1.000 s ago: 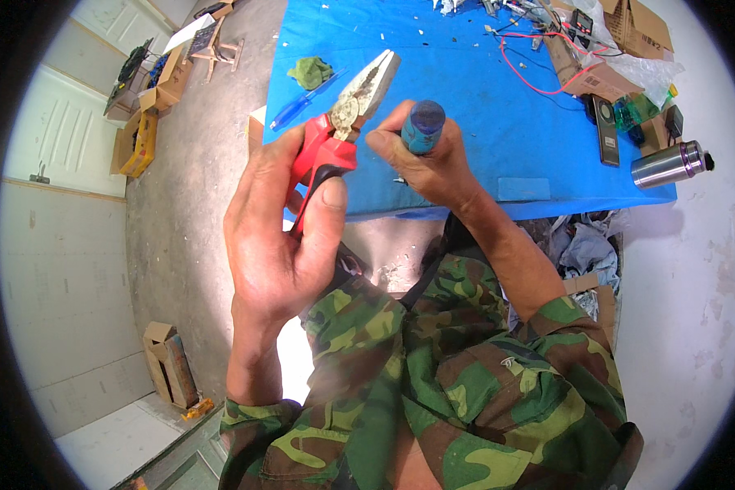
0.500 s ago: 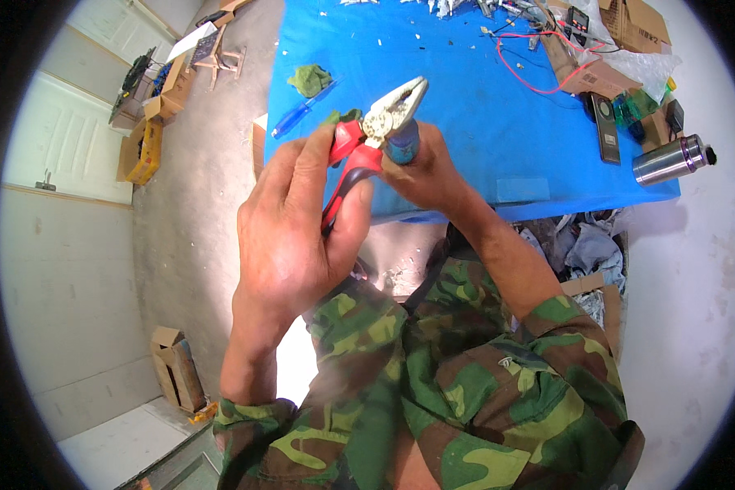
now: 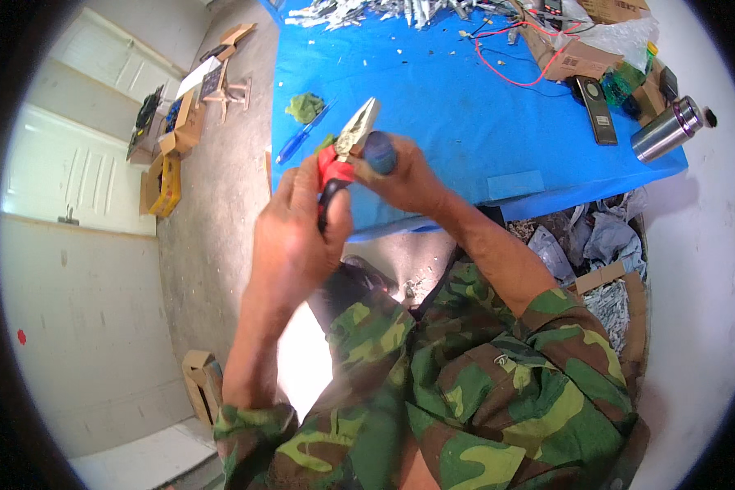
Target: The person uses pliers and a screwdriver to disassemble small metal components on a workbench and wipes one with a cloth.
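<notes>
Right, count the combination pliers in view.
1: the combination pliers with red-and-black handles, gripped in the left hand, next to the blue cylinder in the right hand. Others may be hidden behind things.

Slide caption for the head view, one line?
Left hand holds red-handled pliers, right hand grips a blue cylindrical object, at a blue-covered table.

Workshop, red-handled pliers [image 3: 347, 147], blue-covered worktable [image 3: 437, 94]

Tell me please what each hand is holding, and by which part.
The left hand holds pliers by the red-and-black handles. The right hand grips a blue cylindrical object near its exposed round end.
</notes>
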Motion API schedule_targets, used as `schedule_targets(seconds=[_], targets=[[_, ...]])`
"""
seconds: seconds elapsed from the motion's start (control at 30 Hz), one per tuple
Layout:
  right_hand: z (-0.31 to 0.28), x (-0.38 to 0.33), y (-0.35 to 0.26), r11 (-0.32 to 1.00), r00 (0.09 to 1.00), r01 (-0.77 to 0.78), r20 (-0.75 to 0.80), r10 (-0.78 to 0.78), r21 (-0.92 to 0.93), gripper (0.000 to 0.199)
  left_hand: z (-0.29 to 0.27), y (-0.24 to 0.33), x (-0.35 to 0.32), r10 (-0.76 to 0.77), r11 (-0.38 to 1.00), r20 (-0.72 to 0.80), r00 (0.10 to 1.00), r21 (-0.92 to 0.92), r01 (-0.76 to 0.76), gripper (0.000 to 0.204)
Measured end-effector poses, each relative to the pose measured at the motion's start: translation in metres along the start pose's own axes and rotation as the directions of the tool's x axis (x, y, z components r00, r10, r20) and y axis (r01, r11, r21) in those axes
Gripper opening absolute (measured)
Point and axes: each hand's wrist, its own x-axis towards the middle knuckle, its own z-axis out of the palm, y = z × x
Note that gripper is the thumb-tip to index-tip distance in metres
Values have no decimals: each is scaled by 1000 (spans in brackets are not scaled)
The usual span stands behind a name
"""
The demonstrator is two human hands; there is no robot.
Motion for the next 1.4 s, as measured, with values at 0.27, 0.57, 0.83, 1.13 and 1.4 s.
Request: schedule_targets(seconds=[0.27, 0.57, 0.83, 1.13, 1.4], targets=[[-7, 3, 1, 996, 993, -59, -102, 66, 68, 14, -13, -18, -7, 62, 978, -271, 961, -174, -112, 44], [-69, 8, -46, 888, 933, -133, -247, 263, 441, 15, 58, -108, -75, -448, 799, -57, 892, -473, 371, 39], [-39, -22, 22, 575, 937, -318, -157, 312, -754, 33, 122, -142, -96, -494, 829, -110, 863, -360, 428, 25], [-1, -32, 51, 363, 901, -336, -185, 393, -869, 44, 145, -151, -74, -379, 924, -175, 909, -24, 381, 41], [-15, -43, 58, 417, 932, -276, -136, 336, -866, 30, 160, -158, -62, -321, 943, -176, 931, 27, 331, 44]])
